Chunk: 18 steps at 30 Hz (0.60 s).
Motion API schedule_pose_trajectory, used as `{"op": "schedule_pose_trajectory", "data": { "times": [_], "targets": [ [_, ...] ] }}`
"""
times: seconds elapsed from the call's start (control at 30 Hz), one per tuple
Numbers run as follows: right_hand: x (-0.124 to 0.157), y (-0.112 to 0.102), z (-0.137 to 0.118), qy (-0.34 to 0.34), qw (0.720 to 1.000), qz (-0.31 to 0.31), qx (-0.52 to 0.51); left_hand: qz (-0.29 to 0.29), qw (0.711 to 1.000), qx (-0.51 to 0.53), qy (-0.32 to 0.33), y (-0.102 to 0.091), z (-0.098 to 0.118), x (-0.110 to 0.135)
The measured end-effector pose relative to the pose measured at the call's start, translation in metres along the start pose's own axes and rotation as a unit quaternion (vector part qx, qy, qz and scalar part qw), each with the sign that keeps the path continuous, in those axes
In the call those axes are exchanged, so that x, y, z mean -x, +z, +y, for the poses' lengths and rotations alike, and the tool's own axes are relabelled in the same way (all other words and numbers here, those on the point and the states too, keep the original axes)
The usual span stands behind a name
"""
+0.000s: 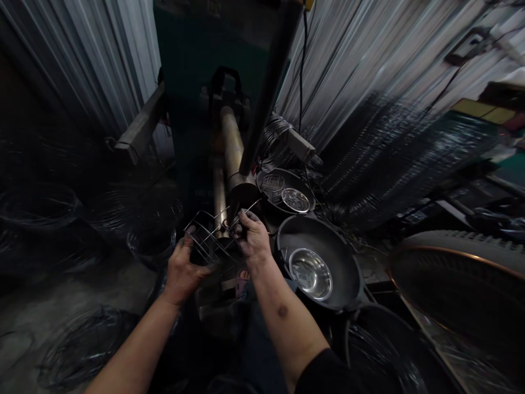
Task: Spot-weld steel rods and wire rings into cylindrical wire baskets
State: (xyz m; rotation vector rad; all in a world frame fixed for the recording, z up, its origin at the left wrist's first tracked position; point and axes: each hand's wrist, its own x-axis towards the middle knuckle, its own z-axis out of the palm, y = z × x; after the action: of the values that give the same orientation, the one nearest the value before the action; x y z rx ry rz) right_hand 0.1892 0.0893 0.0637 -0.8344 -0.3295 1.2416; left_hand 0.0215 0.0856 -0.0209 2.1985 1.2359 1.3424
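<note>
Both my hands hold a small wire rack made of thin metal rods, just under the tip of a dark green welding machine. My left hand grips the rack's near left side with curled fingers. My right hand is closed on its right edge, close to the machine's lower electrode arm. The brass-coloured upper arm runs back from the rack toward the machine body.
A dark round pan holding a shiny steel bowl sits right of my right forearm. A second tray with small wire parts lies behind it. Coils of wire and stacked wire pieces surround the machine. A large round rim is at right.
</note>
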Motion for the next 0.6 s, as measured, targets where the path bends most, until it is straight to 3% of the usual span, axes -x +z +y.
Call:
{"op": "schedule_pose_trajectory", "data": {
  "times": [0.27,0.47,0.6],
  "targets": [
    [-0.0039,0.006,-0.0039,0.025,1.0,0.007,-0.012,0.013,0.999,-0.025,0.023,0.001,-0.0004,-0.0047],
    [-0.0067,0.0081,-0.0069,0.039,0.998,0.031,-0.034,0.002,1.0,-0.013,-0.016,0.0035,0.0022,-0.0068],
    [-0.0092,0.0063,-0.0052,0.045,0.997,0.047,-0.036,-0.01,1.0,-0.016,-0.008,0.0025,0.0051,-0.0082]
  ]
}}
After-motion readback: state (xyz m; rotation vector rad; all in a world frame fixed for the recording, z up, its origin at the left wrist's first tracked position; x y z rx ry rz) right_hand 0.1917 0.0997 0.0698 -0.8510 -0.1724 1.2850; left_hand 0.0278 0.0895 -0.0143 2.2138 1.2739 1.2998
